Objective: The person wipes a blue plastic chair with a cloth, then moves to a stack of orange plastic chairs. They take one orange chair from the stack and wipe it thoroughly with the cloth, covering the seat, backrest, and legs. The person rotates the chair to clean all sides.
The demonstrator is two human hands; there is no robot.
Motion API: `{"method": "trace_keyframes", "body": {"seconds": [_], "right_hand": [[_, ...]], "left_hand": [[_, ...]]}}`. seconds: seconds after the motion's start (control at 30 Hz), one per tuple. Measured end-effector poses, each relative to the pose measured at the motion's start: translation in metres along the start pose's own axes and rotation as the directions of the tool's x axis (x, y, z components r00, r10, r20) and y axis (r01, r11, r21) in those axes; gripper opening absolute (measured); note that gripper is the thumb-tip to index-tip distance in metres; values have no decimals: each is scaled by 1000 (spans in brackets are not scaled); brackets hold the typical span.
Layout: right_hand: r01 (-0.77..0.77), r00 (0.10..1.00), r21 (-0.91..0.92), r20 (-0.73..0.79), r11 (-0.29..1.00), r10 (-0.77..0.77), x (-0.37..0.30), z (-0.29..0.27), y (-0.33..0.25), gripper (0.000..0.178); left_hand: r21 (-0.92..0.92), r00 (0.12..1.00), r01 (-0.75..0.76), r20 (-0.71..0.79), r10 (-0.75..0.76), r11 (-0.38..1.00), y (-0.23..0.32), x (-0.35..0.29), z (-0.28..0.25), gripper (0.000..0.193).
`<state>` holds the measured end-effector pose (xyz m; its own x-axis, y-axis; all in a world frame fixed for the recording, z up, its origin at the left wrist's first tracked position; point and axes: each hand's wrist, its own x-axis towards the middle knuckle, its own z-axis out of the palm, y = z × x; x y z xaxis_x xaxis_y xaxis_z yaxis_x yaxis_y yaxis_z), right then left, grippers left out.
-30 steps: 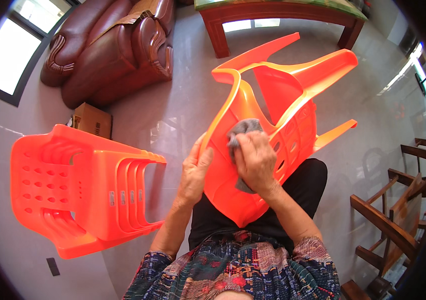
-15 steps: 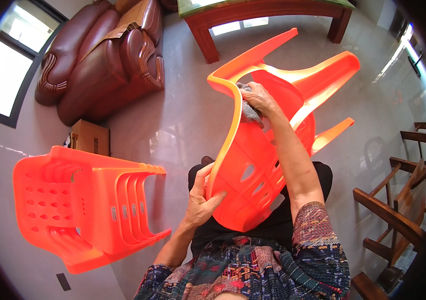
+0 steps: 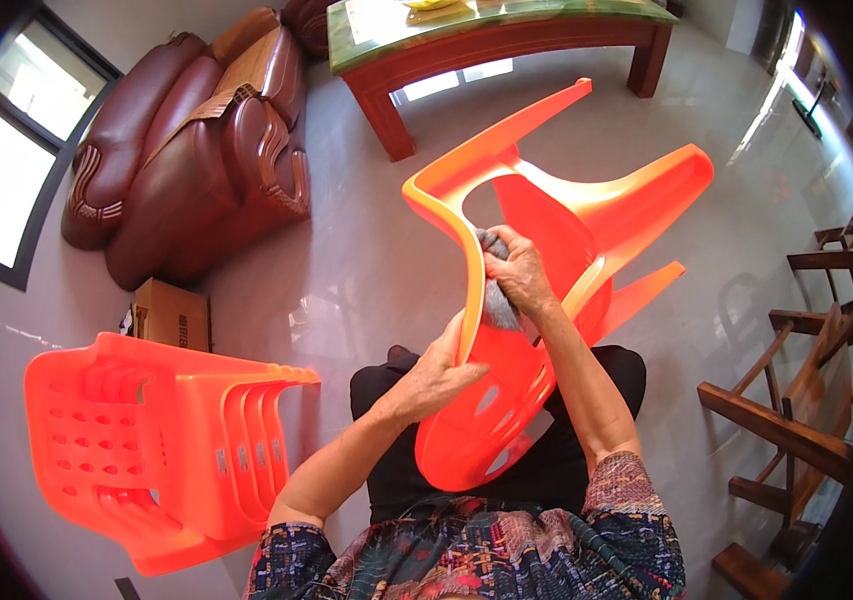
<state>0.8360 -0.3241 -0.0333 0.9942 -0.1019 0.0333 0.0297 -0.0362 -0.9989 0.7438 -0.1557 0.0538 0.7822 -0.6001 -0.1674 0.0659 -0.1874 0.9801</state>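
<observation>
An orange plastic chair [image 3: 636, 205] lies tipped across my lap, its legs pointing away to the upper right and its slotted back near my body. My left hand [image 3: 438, 378] grips the left rim of the chair, thumb laid over the inner face. In my right hand [image 3: 523, 272] a grey cloth [image 3: 499, 306] is bunched, pressed against the chair just inside that rim, below the armrest opening. The fingertips of my right hand are partly hidden by the cloth.
A stack of orange plastic chairs [image 3: 181, 440] stands at the left. Behind it are a cardboard box [image 3: 174, 314] and a maroon leather sofa [image 3: 196, 190]. A green-topped wooden table [image 3: 506, 42] is at the far side. Dark wooden furniture [image 3: 781, 430] lies along the right.
My left hand has slid up the chair's rim, away from my body. The chair has turned slightly, and my right hand with the cloth is lower in the picture.
</observation>
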Motion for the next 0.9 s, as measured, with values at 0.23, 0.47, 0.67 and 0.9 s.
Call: {"method": "trace_keyframes", "body": {"seconds": [0.23, 0.47, 0.67, 0.9], "right_hand": [[361, 930, -587, 279, 724, -237, 58, -17, -5, 23], [366, 926, -752, 240, 548, -290, 129, 40, 6, 37], [70, 944, -910, -72, 409, -323, 156, 68, 15, 50], [-41, 937, -914, -175, 403, -302, 167, 51, 20, 47]], "left_hand": [[163, 998, 21, 58, -30, 986, 5, -2, 1, 77], [286, 989, 106, 73, -132, 952, 2, -12, 3, 80], [277, 988, 111, 73, -136, 954, 1, -10, 0, 82], [224, 989, 123, 57, -139, 967, -5, -10, -3, 83]]}}
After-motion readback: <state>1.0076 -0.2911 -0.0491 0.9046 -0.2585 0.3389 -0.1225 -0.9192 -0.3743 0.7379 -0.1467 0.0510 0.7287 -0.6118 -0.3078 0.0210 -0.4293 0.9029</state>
